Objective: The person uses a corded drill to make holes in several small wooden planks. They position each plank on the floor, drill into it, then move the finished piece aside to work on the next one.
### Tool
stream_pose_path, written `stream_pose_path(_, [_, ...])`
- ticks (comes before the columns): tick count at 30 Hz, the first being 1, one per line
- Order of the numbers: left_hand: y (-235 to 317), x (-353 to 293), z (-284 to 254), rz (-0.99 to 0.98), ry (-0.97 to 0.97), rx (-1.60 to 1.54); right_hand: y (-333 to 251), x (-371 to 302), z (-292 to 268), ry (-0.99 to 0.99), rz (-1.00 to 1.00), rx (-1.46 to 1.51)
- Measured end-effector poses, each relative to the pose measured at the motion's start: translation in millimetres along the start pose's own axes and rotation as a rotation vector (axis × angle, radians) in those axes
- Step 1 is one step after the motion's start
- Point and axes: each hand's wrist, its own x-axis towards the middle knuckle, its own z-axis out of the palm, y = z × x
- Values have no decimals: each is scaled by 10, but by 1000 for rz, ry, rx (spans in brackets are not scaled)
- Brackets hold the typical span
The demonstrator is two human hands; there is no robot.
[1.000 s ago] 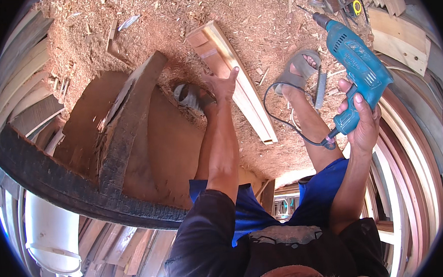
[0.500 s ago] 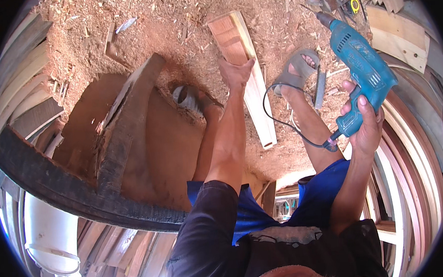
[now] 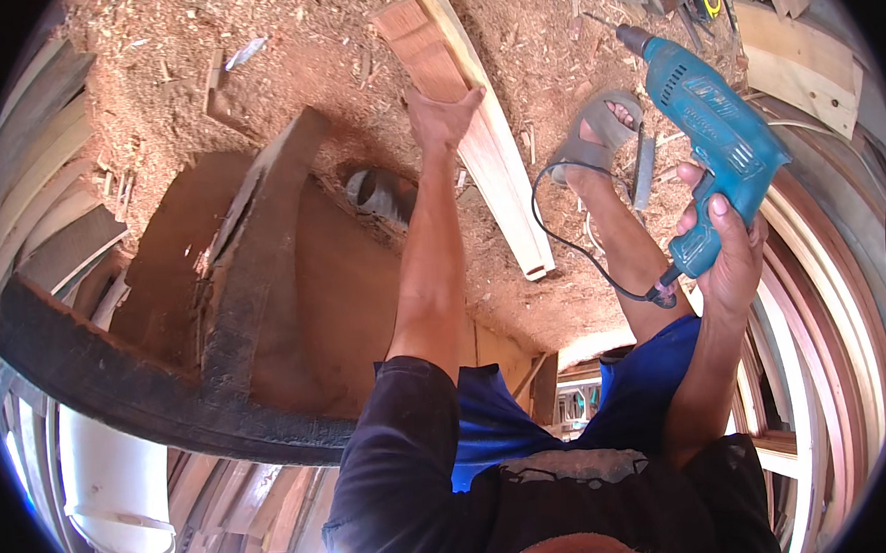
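Observation:
My left hand is closed round a long wooden board, reddish on its far face and pale along one side. The board slants from far left to near right above the sawdust. In my right hand is a blue corded power drill, gripped by its handle. Its chuck and thin bit point to the far left, away from the board. A dark cord loops from the handle's base toward my foot.
A dark, heavy wooden bench stands at the left. Sawdust and wood scraps cover the ground. A yellow tape measure lies at the far right near some tools. Planks are stacked on both sides, and a white pipe is at the lower left.
My left hand has moved the board away from me and to the left, tilting it a little more. The drill in my right hand has shifted slightly left.

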Motion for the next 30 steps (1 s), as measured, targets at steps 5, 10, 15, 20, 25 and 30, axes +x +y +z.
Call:
stream_pose_path(5, [32,-234,-10,-126,-109,-5,-46,17,67,-11,-38,33])
stream_pose_path(10, [-834,-446,359,33,-110,-149,-140,56,151,-37,-84,-5])
stream_pose_path(15, [-666,-431,310,-133,-175,-52,-23,4,118,3,-62,-15])
stream_pose_path(20, [-307,-969,-81,-247,-278,314,-283,-275,243,-9,-75,-156])
stream_pose_path(25, [679,-2198,-715,-408,-611,-869,-1089,-737,97,-149,-239,-653])
stream_pose_path(30, [2517,-3207,-1368,-447,-769,-1767,-1951,-1380,-195,-481,-607,-1094])
